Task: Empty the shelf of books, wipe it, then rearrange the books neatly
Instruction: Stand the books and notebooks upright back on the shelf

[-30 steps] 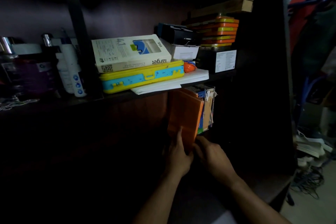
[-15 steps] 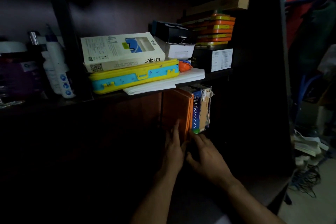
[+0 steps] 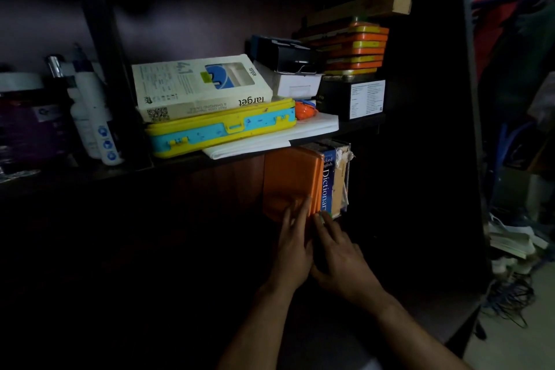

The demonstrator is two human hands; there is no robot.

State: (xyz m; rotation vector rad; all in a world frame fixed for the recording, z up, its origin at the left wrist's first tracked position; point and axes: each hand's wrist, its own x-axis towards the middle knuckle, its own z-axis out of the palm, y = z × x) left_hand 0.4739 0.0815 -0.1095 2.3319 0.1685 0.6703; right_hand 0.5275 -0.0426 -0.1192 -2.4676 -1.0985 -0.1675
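A second ago the orange book (image 3: 289, 182) leaned out from the row, its top tipped leftward; now it stands upright, flush against the blue dictionary (image 3: 328, 182), whose spine lettering has come into view. The left hand (image 3: 292, 246) has slid up, fingers flat on the orange cover, and the right hand (image 3: 342, 261) has moved in to touch the spines' lower ends.

Pretty dim in here: dark wooden unit (image 3: 420, 159), purplish wall (image 3: 45, 24) behind, pale floor (image 3: 516, 348) off right.
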